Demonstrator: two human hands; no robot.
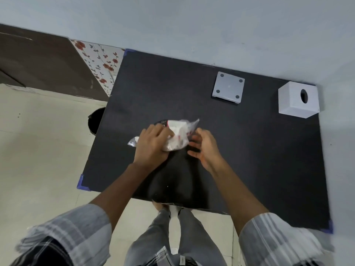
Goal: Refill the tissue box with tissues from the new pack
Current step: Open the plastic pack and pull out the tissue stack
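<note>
A new tissue pack (177,134) in clear plastic wrap with red print lies at the middle of the black table (249,150). My left hand (151,144) presses down on the pack's left side and grips it. Just to the pack's right is my right hand (205,148), fingers spread, fingertips near the torn wrap; whether it touches the wrap is unclear. The white cube tissue box (297,99) with an oval hole in its top stands at the far right corner. Its grey base plate (228,87) with four round feet lies apart, upside down, to the left of the box.
A pale wall runs along the back and right edges of the table. A dark bin (96,121) stands on the tiled floor by the table's left edge. A brown board and flowered panel lean at the far left.
</note>
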